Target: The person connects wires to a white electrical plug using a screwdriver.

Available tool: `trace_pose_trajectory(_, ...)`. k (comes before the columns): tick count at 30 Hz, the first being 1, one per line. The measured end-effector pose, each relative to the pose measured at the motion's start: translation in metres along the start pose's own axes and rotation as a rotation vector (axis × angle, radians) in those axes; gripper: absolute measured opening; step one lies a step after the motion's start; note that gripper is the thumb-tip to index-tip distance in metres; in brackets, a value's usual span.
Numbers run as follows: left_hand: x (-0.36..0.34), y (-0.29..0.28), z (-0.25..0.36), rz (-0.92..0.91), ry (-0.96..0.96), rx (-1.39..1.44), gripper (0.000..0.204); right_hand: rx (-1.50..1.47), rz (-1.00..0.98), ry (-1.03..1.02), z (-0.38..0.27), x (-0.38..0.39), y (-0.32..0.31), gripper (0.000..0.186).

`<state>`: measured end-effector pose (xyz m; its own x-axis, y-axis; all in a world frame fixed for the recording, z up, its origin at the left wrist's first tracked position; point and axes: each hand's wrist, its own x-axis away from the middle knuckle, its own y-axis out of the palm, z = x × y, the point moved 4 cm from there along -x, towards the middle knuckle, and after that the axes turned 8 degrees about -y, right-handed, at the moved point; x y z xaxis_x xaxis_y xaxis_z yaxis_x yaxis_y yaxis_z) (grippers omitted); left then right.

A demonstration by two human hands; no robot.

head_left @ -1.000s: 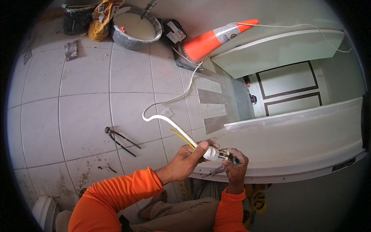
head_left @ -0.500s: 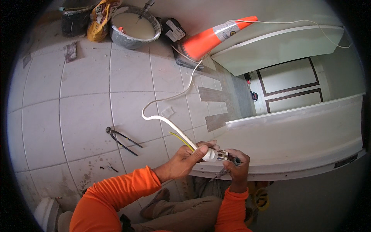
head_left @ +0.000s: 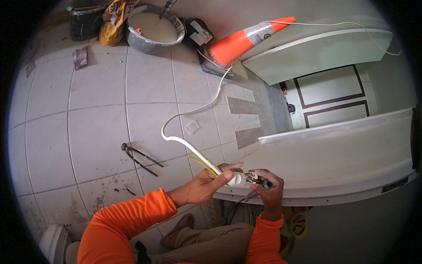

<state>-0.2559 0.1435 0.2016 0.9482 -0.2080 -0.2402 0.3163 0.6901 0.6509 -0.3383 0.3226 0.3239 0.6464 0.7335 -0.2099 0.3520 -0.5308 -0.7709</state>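
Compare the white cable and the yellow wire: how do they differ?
The cable is white, the wire yellow. The cable is thicker, the wire thinner. The cable runs far, to the cone; the wire shows only a short length. Both extend from the left hand.

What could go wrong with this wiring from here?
The yellow wire has a free end sticking out beside the white cable; it might snag.

The right hand seems to hold a slim grey tool close to the exposed inner parts of the white connector; the tool might slip.

The cable runs to the orange traffic cone, so a pull there might tug the connector from the left hand.
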Motion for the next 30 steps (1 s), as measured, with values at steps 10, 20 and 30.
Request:
trace_pose_trajectory(10, 0.004, -0.001, -0.006, -0.019, -0.04, 0.077, 0.068, -0.05, -0.014, 0.037, 0.005, 0.001, 0.005, 0.038)
trace_pose_trajectory(20, 0.0, -0.003, -0.02, -0.05, -0.045, 0.285, 0.067, -0.16, 0.029, 0.097, 0.007, 0.002, 0.009, 0.037)
trace_pose_trajectory(30, 0.001, 0.007, -0.028, -0.03, -0.057, 0.775, 0.052, -0.031, 0.098, 0.142, 0.003, 0.007, 0.004, 0.036)
